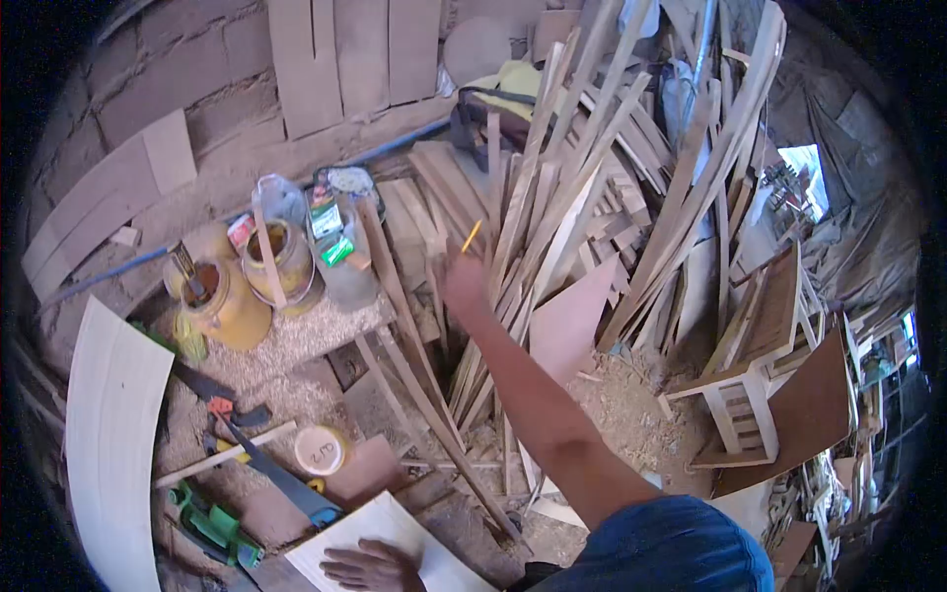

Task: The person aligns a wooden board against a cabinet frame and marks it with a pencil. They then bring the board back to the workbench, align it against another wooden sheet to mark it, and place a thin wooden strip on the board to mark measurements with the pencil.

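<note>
Right grip: my right hand (464,283) closed around a yellow pencil (473,237), over the wood strips (536,138).
Pencil axis: slants up and right, one end jutting beyond my fist.
Left grip: my left hand (375,565) spread flat on the pale board (400,523).
Board: low in view, one corner pointing away from me.
Round lid (321,450): dark handwriting I cannot read surely.
Green packet (336,250): print too small.

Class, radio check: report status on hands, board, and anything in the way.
Left hand flat on pale board. Right hand stretched out, holding yellow pencil, clear of board. Handsaw lying close by board's edge.
</note>
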